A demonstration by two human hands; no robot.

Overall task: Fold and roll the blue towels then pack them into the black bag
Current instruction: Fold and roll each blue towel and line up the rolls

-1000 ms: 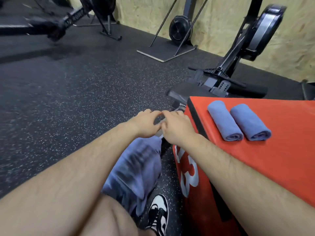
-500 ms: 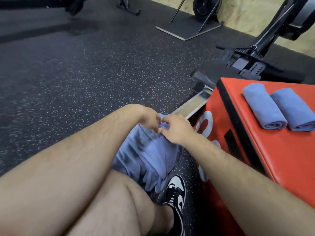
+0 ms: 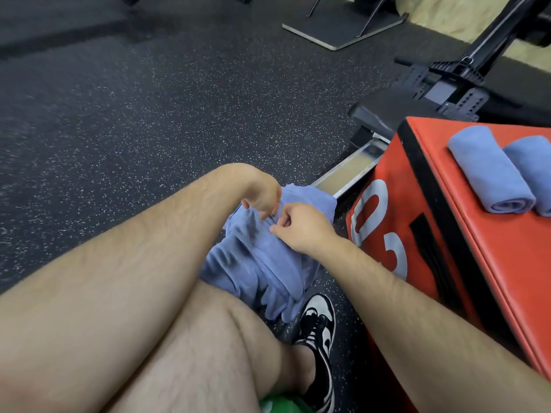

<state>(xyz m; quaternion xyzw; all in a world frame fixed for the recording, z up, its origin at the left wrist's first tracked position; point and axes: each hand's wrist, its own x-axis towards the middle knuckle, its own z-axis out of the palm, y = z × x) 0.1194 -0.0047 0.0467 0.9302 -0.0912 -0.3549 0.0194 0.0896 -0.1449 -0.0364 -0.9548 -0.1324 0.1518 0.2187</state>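
A loose blue towel [image 3: 262,263] hangs in folds in front of my knee, just above the speckled floor. My left hand [image 3: 264,196] pinches its upper edge from the left with fingers curled down. My right hand [image 3: 301,231] pinches the same edge right beside it. Two rolled blue towels [image 3: 489,171] [image 3: 533,165] lie side by side on top of the red padded box [image 3: 447,263] at the right. No black bag is in view.
My bare knee and a black and white shoe [image 3: 319,326] are below the towel. A rowing machine rail [image 3: 348,174] and black frame [image 3: 441,84] stand behind the red box. Dark speckled rubber floor [image 3: 149,114] spreads to the left.
Both hands have come nearer to me and lower with the towel, which now hangs in more folds. The camera has tilted down and left, so the box sits further right.
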